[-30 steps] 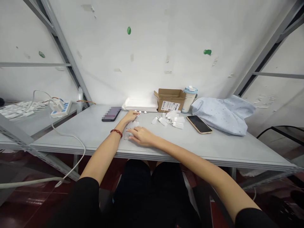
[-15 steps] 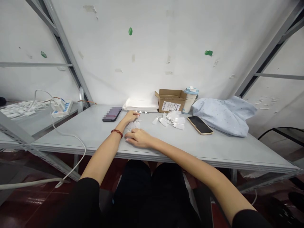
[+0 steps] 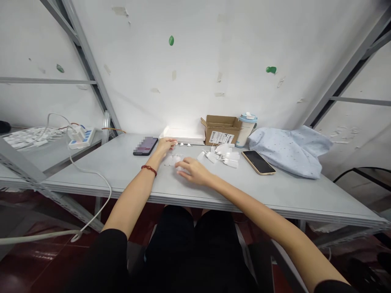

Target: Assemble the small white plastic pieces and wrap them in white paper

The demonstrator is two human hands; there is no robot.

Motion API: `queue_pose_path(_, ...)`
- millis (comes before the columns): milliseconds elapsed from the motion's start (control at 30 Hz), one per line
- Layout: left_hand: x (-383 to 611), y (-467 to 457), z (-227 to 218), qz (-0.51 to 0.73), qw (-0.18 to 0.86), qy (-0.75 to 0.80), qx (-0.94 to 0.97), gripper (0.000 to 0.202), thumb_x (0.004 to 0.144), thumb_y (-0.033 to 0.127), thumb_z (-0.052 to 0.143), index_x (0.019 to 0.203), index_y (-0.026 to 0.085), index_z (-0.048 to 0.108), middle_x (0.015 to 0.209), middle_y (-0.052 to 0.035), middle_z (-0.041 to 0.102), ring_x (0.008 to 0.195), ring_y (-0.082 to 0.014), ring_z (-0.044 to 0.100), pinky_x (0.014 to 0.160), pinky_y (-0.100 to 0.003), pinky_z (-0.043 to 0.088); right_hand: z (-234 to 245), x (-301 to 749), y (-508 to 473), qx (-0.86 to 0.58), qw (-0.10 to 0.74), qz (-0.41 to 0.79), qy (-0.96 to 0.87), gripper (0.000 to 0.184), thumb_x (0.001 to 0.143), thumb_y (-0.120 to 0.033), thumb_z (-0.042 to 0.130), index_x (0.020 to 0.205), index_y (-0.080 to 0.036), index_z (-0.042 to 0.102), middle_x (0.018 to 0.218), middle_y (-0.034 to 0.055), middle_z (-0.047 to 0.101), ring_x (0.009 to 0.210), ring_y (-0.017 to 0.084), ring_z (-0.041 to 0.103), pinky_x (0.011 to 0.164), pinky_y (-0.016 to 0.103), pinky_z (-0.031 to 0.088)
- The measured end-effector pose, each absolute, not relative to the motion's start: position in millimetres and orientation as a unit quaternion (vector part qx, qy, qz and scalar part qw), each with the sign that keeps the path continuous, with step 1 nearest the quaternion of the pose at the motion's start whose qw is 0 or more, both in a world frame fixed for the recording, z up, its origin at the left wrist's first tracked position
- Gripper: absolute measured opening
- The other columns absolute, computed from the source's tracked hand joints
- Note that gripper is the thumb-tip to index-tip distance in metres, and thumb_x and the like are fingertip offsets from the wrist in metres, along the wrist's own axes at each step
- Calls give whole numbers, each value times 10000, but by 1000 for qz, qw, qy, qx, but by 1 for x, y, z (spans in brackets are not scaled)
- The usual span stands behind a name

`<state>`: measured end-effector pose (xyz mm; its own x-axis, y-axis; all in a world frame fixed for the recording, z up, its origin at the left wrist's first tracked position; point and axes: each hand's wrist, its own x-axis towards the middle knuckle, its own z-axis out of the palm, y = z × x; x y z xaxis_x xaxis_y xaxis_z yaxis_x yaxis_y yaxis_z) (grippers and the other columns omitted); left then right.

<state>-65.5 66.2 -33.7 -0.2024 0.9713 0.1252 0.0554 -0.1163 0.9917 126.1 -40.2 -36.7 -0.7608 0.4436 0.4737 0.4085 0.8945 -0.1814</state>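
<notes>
My left hand [image 3: 166, 147] is at the back of the table, its fingers closed together at a small white piece [image 3: 176, 143]. More small white pieces [image 3: 185, 145] lie in a row just right of those fingertips. Closer to me, several flat translucent tags [image 3: 172, 160] lie between my hands. My right hand [image 3: 195, 171] hovers just right of them, fingers apart and holding nothing that I can see. To the right, a loose pile of white tags with thin loops [image 3: 224, 154] is spread on the table.
A stack of white trays [image 3: 183, 133], an open cardboard box [image 3: 222, 130] and a lidded cup [image 3: 245, 131] stand along the wall. One phone [image 3: 146, 145] lies left, another phone [image 3: 258, 162] right, beside a pale blue cloth [image 3: 287, 150]. A white cable [image 3: 91, 173] hangs at the left.
My right hand has moved right, away from the translucent tags, and its fingers have spread. My left hand has drawn slightly left, and a further small white piece shows at its fingertips.
</notes>
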Motion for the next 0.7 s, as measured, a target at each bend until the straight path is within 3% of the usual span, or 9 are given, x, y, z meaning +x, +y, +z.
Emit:
queue_pose_path(100, -62, 60, -28, 582, 445, 499, 463, 162, 680, 149, 725, 834, 126, 679, 782, -57, 684, 676, -121, 619, 667, -262, 488, -30, 138, -23, -280, 307, 26, -909, 241, 930, -263, 487, 1116, -163, 604, 900, 83, 561, 847, 206, 513, 806, 331, 421)
queue_pose_path(233, -53, 52, -19, 579, 494, 439, 479, 124, 715, 107, 705, 832, 120, 665, 783, -51, 685, 723, -129, 660, 750, -269, 515, -30, 149, -5, -328, 363, 54, -870, 205, 893, -208, 475, 1063, -191, 589, 968, 79, 575, 851, 192, 524, 798, 321, 418)
queue_pose_path(400, -38, 43, -15, 518, 520, 419, 534, 167, 657, 175, 793, 790, 123, 706, 822, -77, 713, 780, -160, 655, 768, -296, 507, -37, 155, 4, -357, 437, 172, -807, 145, 825, -216, 452, 931, -197, 548, 776, 1, 549, 730, 153, 518, 728, 285, 411)
queue_pose_path(533, -30, 37, -16, 474, 520, 415, 577, 305, 586, 282, 852, 822, 131, 731, 892, -100, 725, 719, -140, 602, 663, -287, 468, -38, 161, 7, -346, 451, 290, -770, 100, 768, -274, 494, 843, -210, 508, 729, -27, 554, 688, 133, 512, 703, 272, 409)
queue_pose_path(700, -26, 33, -15, 442, 517, 418, 602, 381, 574, 435, 852, 714, 115, 700, 708, -66, 668, 472, -46, 360, 440, -232, 281, -36, 164, 6, -309, 460, 410, -724, 119, 699, -259, 525, 800, -211, 486, 714, -28, 585, 794, 159, 596, 726, 283, 405)
